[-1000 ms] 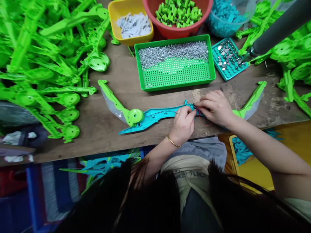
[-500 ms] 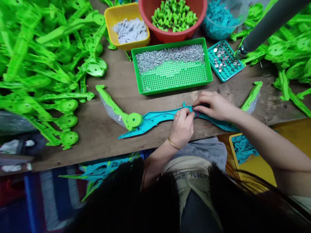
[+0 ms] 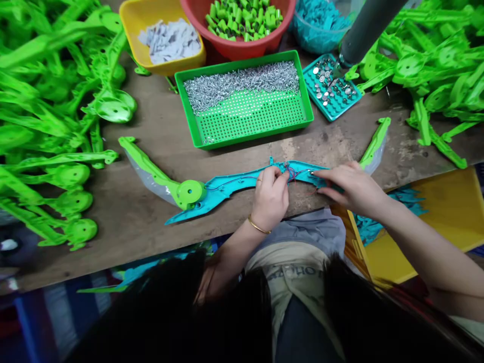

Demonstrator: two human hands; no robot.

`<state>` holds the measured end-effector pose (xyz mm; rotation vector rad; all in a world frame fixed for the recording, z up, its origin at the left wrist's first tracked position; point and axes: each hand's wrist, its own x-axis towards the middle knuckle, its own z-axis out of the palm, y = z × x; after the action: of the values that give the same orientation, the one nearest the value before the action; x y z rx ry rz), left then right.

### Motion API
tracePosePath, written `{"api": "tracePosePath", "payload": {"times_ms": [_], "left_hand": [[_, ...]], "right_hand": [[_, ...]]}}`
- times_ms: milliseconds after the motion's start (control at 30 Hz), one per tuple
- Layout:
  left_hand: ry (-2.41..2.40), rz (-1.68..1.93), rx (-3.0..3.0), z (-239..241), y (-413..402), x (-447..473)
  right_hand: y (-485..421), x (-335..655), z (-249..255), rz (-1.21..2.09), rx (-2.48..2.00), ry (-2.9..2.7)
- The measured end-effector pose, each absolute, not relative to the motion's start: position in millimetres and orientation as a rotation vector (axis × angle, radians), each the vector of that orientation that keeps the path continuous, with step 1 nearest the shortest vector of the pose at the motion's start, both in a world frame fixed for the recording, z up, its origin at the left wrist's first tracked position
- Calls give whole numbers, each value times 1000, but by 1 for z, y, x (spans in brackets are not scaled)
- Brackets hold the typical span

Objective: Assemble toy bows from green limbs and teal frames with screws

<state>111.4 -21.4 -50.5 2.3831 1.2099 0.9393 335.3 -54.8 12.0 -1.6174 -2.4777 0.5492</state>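
Observation:
A blue bow-shaped plastic part (image 3: pixel 217 194) lies on the table with its inner side up. A thin wire runs along it, and red and purple wires (image 3: pixel 291 172) tangle at its middle. At each side sits a green and grey limb (image 3: pixel 159 164); the right limb (image 3: pixel 376 146) is partly behind my hand. My left hand (image 3: pixel 270 194) is closed at the bow part's middle, holding it beside the wires; its fingertips are partly hidden. Over the bow part's right half, my right hand (image 3: pixel 350 186) pinches a wire by a tiny shiny end, with the thumb lower down.
Beyond the bow part stands a green basket (image 3: pixel 253 138) of screws, beside a blue tray (image 3: pixel 333 108) of small metal discs. Behind are a yellow bin (image 3: pixel 166 68), a red bowl (image 3: pixel 242 50) and a clear tub. Green limb pieces pile up on both sides. A dark pole slants down at right.
My right hand has moved right along the bow part, away from my left hand, uncovering the tangled wires. My left hand stays at the middle. The whole view has shifted.

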Motion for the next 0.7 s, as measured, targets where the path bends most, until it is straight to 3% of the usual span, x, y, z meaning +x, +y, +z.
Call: {"api": "tracePosePath", "payload": {"times_ms": [367, 567, 700], "left_hand": [[1210, 908, 2357, -49, -22, 111], [1226, 1005, 2311, -48, -24, 110], [1168, 983, 2349, -45, -24, 113]], "right_hand": [[3, 290, 21, 641, -1709, -2636], [13, 288, 15, 926, -1806, -2402], [9, 285, 11, 862, -1836, -2378]]}}
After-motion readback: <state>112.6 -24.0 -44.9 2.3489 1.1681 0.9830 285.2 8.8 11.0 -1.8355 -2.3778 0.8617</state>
